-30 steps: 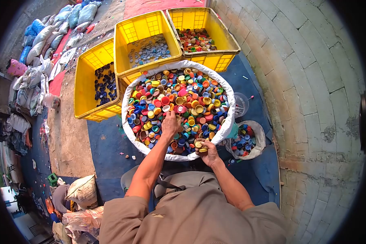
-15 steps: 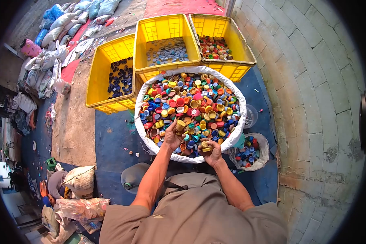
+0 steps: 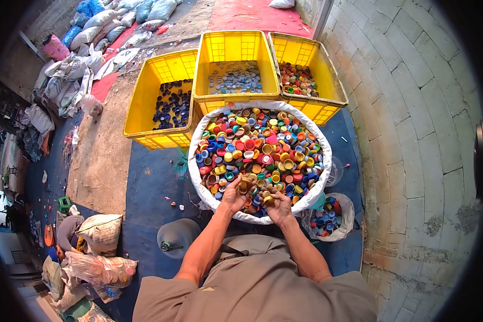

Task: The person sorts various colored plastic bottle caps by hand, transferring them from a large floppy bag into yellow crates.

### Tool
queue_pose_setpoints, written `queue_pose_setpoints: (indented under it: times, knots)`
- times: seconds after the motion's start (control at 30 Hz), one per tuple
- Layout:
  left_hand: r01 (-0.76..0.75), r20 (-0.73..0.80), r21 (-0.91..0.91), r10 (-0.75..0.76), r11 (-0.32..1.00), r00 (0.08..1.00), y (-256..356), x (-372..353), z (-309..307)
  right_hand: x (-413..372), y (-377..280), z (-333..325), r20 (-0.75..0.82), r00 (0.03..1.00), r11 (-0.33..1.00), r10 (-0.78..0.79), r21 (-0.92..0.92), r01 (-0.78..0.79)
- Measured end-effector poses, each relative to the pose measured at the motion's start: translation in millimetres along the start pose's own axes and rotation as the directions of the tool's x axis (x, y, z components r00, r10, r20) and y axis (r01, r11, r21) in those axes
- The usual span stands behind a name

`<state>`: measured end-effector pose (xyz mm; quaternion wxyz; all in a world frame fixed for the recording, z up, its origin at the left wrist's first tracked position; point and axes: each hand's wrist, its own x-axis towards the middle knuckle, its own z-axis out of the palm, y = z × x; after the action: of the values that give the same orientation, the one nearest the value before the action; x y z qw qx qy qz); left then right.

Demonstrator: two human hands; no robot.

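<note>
Both my hands are over the near side of a large round container (image 3: pixel 309 200) lined with white cloth, heaped with plastic bottle caps (image 3: pixel 257 144) of many colours. My left hand (image 3: pixel 234 197) is closed around a few tan bottle caps at the heap's near edge. Just to its right, my right hand (image 3: pixel 279 207) grips yellowish-brown bottle caps between thumb and fingers. Part of what each hand holds is hidden behind the fingers.
Beyond the container stand three yellow crates: the left crate (image 3: pixel 139 102) has dark caps, the middle crate (image 3: pixel 233 47) pale ones, the right crate (image 3: pixel 301 47) red and mixed ones. A plastic-lined bucket (image 3: pixel 350 219) of caps stands right, near a block wall (image 3: pixel 413 161). Sacks (image 3: pixel 101 233) lie left.
My hands have drawn closer together, the left lowering slightly from its raised hold on the caps. The camera view has shifted, so the crates and container appear lower and farther right.
</note>
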<state>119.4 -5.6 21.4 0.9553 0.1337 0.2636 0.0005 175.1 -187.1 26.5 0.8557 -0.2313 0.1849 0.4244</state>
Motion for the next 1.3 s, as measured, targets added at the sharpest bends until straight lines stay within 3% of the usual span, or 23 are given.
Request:
queue_pose_setpoints:
  times: [0.17, 0.23, 0.33, 0.47, 0.5, 0.53, 0.57, 0.6, 0.67, 0.7, 0.77, 0.9, 0.97, 1.03, 1.07, 1.1, 1.2, 1.3]
  knots:
    - [0.05, -0.054, -0.001, -0.05, 0.999, 0.997, -15.7, 6.1, -10.1, -4.7, -4.2, -2.5, 0.003, 1.0, 0.991, 0.004, 0.131, -0.004]
    - [0.058, -0.113, 0.021, -0.056, 0.998, 0.992, -21.0, 10.6, -7.3, -5.4, -5.5, -4.8, -0.091, 0.996, 0.986, -0.004, 0.163, 0.018]
    - [0.075, -0.116, 0.038, -0.07, 0.996, 0.991, -25.2, 24.7, -1.3, -2.4, -11.5, -11.2, -0.111, 0.993, 0.976, -0.046, 0.206, 0.069]
    - [0.172, -0.223, -0.002, -0.168, 0.985, 0.96, -18.4, 72.7, 32.4, 25.8, -46.7, -12.7, -0.324, 0.942, 0.967, -0.087, 0.2, 0.158]
    - [0.15, -0.071, -0.024, -0.152, 0.988, 0.986, -12.7, 97.9, 47.4, 25.9, -69.3, 24.2, -0.361, 0.915, 0.95, -0.179, 0.177, 0.256]
    - [0.155, -0.088, -0.015, -0.156, 0.988, 0.984, -2.3, 120.1, 82.2, 44.0, -99.0, 32.0, -0.156, 0.96, 0.92, -0.234, 0.284, 0.27]
    - [0.065, -0.004, 0.068, -0.065, 0.996, 0.998, 9.7, 128.1, 133.5, 46.9, -128.0, 67.4, -0.043, 0.934, 0.906, -0.354, 0.232, 0.354]
    - [0.05, 0.085, 0.006, -0.051, 0.999, 0.995, 24.6, 130.9, 184.4, 65.1, -158.9, 79.1, 0.099, 0.915, 0.879, -0.39, 0.337, 0.338]
    - [0.011, 0.238, -0.047, 0.001, 0.999, 0.971, 47.2, 157.4, 240.1, 64.1, -207.7, 134.4, 0.228, 0.882, 0.905, -0.412, 0.214, 0.367]
    - [-0.051, 0.113, -0.04, 0.056, 0.998, 0.992, 54.2, 152.3, 268.4, 60.7, -220.1, 156.9, 0.155, 0.883, 0.892, -0.442, 0.178, 0.416]
    - [-0.056, 0.104, -0.112, 0.068, 0.992, 0.992, 64.9, 151.9, 282.2, 68.0, -234.8, 166.3, 0.015, 0.871, 0.865, -0.49, 0.127, 0.485]
    - [-0.09, 0.028, -0.198, 0.097, 0.976, 0.995, 66.8, 139.6, 231.9, 52.9, -210.9, 133.0, 0.03, 0.847, 0.847, -0.53, 0.073, 0.527]
    - [-0.105, -0.023, -0.201, 0.103, 0.974, 0.994, 64.9, 132.9, 181.5, 50.9, -183.6, 95.0, -0.079, 0.852, 0.855, -0.517, -0.002, 0.519]
    - [-0.158, -0.052, -0.128, 0.153, 0.979, 0.987, 57.6, 110.6, 135.8, 44.8, -154.9, 44.5, -0.098, 0.872, 0.877, -0.48, -0.1, 0.471]
    - [-0.194, -0.119, -0.033, 0.189, 0.98, 0.975, 54.2, 102.1, 109.5, 31.3, -136.5, 39.6, -0.175, 0.84, 0.853, -0.514, -0.206, 0.479]
    - [-0.214, -0.176, -0.058, 0.201, 0.975, 0.964, 52.1, 98.3, 77.0, 24.5, -118.8, 23.3, -0.18, 0.826, 0.829, -0.535, -0.299, 0.472]
    - [-0.207, -0.367, 0.036, 0.205, 0.978, 0.907, 40.0, 47.8, 26.8, 12.4, -69.7, -30.6, -0.258, 0.788, 0.684, -0.559, -0.681, 0.262]
    - [-0.201, -0.469, 0.116, 0.232, 0.973, 0.852, 24.4, 19.6, -19.1, -3.0, -33.7, -38.9, -0.162, 0.747, 0.393, -0.644, -0.909, 0.141]
